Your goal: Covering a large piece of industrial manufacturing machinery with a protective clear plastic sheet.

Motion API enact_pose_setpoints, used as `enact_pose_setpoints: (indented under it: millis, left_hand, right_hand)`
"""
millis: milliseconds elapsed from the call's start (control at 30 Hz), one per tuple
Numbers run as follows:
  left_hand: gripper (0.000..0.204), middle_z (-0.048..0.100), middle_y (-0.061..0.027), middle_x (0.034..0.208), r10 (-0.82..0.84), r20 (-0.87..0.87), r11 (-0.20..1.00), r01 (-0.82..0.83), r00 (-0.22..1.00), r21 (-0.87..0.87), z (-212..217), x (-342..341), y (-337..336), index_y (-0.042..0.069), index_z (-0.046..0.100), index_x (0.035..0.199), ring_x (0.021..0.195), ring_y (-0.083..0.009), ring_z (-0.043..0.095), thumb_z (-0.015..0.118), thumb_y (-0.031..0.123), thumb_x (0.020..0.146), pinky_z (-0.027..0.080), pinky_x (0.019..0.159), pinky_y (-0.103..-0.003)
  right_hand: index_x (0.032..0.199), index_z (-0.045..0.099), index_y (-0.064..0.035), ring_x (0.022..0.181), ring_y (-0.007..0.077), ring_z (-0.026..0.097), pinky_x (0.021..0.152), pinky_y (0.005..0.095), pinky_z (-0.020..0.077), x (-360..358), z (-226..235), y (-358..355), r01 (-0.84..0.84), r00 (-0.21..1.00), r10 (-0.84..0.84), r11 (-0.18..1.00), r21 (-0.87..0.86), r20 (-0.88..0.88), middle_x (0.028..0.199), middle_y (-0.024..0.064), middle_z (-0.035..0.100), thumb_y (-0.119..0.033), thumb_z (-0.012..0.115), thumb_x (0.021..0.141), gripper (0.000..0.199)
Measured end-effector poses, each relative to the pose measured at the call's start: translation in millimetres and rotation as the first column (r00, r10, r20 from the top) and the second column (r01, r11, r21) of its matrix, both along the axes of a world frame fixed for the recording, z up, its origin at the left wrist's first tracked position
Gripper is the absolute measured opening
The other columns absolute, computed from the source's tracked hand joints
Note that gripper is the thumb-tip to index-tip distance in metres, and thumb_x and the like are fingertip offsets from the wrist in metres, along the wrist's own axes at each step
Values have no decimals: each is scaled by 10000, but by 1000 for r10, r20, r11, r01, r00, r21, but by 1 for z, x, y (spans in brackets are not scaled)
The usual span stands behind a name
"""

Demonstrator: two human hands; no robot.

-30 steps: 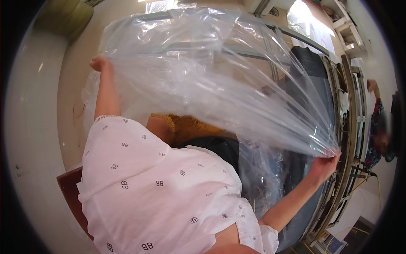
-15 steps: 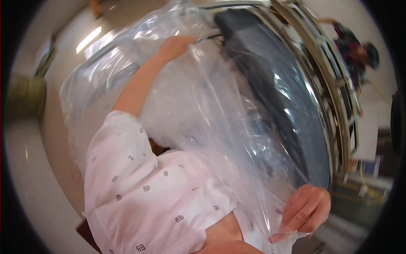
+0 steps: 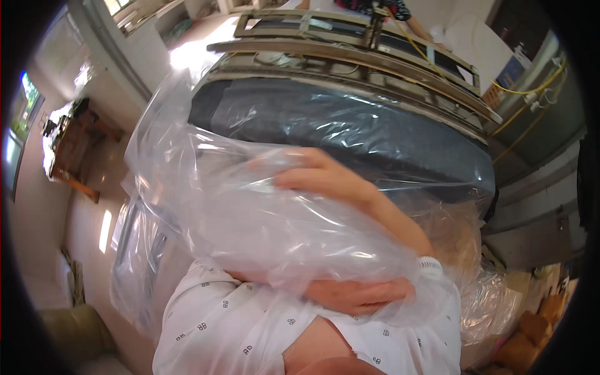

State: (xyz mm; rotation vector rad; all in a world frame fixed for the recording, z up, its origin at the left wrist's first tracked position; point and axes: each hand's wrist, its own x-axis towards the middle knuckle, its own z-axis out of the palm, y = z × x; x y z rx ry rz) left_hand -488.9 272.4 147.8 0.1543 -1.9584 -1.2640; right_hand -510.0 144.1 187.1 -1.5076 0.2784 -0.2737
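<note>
Clear plastic sheeting [image 3: 250, 219] is bunched in front of my chest, and its loose folds spread to the left. My left hand [image 3: 362, 294] lies low against my shirt, its forearm covered by the sheeting. Its fingers curl round the near edge of the plastic. From the right, my right arm reaches across above it. My right hand [image 3: 306, 172] rests on the top of the bunched plastic with its fingers stretched out and apart; the fingertips are blurred. Just beyond lies a long dark grey padded piece [image 3: 350, 122], wrapped in clear plastic.
Behind the wrapped piece runs a metal frame [image 3: 362, 53] with rails. At the far side a person [image 3: 406, 19] is partly in view. A small wooden stand [image 3: 78, 137] is at left. Yellow cables [image 3: 525, 90] hang at right. More crumpled plastic [image 3: 490, 303] lies at lower right.
My view has turned, so the wrapped piece now lies across ahead of me. Both hands have come in from wide apart, the arms now crossing over the gathered plastic.
</note>
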Motion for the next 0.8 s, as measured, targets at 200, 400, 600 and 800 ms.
enact_pose_setpoints:
  millis: [200,400,600,800]
  left_hand:
    - [462,513,-62,921,-171,238,985,158,956,74,87,56,-45,54,431,1282,735,-161,483,530,0,834,423,654,-295]
    - [59,486,26,808,298,39,886,-291,954,360,24,-4,-126,37,535,931,694,-56,412,528,68,881,370,633,-214]
    - [64,470,42,783,347,-5,922,-341,938,182,-8,-100,-181,39,543,878,654,-38,399,567,99,875,337,574,-189]
    - [82,482,-35,756,452,-149,832,-476,879,-284,22,-145,-162,36,548,854,588,-124,438,618,68,826,386,539,-237]
  right_hand:
    - [1191,543,-55,1011,221,558,873,319,447,-284,-19,64,890,259,-957,289,353,132,1137,108,566,-191,515,823,394]
    - [1241,496,-41,1059,256,542,880,334,443,-541,-59,342,748,-643,-715,-663,27,273,1193,136,541,-295,493,878,444]
    - [1166,549,13,1028,227,573,865,305,432,-451,19,324,-13,-793,-586,-254,-967,165,1115,139,600,-287,477,922,393]
    - [1236,507,-35,1177,212,459,979,312,356,-296,10,117,428,-33,-923,-361,-828,384,1224,121,531,-10,532,805,432]
